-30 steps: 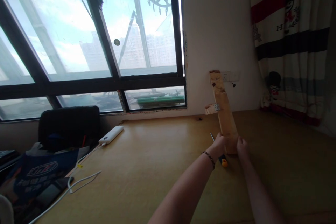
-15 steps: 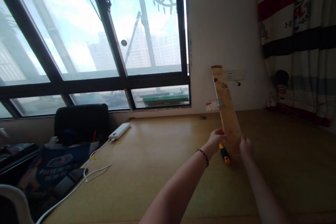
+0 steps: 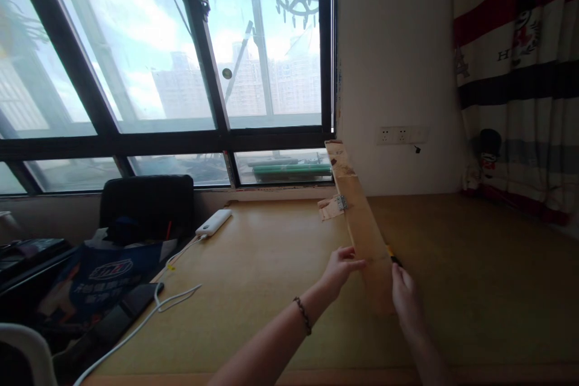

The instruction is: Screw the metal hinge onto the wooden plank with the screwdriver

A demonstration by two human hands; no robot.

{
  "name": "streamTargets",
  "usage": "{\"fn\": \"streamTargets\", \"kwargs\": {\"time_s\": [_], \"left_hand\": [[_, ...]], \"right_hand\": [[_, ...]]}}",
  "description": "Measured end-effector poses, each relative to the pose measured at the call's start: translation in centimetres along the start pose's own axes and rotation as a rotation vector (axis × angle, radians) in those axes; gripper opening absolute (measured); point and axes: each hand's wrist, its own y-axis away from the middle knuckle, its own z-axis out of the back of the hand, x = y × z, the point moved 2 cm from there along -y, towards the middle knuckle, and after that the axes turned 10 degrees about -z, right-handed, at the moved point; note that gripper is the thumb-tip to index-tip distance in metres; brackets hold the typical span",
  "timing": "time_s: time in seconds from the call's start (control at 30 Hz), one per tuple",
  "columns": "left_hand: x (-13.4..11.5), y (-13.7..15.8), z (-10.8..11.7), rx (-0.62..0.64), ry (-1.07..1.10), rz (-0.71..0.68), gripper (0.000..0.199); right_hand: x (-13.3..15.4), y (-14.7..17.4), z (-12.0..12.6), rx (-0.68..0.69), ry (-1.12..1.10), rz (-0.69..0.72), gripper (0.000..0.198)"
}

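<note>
A long wooden board slants upward over the table, its far end raised in front of the wall. A metal hinge joins a small wooden piece to its left edge. My left hand grips the board's left edge near the close end, thumb on top. On the opposite edge, my right hand is closed around the side of the board. A yellow-and-black handled tool shows just past the right edge, close to my right fingertips; the board hides the rest, so its kind is unclear.
The wooden table spreads under my hands. A white power bank with a white cable lies at its left edge. Beyond that are a black chair and a blue bag. Wall sockets and a curtain are behind.
Both hands have brought the board left and closer to me, with its far end lower. The tool, earlier seen left of the board, now shows at its right edge.
</note>
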Motion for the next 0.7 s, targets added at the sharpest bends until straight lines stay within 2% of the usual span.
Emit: {"fn": "streamTargets", "kwargs": {"time_s": [0.13, 0.3, 0.5, 0.7], "left_hand": [[-0.3, 3.3, 4.4, -0.079, -0.06, 0.054, 0.04], [-1.1, 5.2, 8.4, -0.072, -0.01, 0.16, 0.039], [0.6, 5.5, 11.5, 0.023, 0.062, 0.243, 0.036], [2.2, 4.8, 13.0, 0.081, 0.059, 0.266, 0.032]], "right_hand": [[0.1, 4.8, -3.4, 0.128, 0.016, -0.064, 0.055], [0.8, 8.7, -7.1, 0.215, 0.081, -0.072, 0.052], [1.5, 10.6, -9.5, 0.142, 0.369, -0.002, 0.044], [1.8, 11.1, -10.9, 0.048, 0.556, 0.106, 0.04]]}}
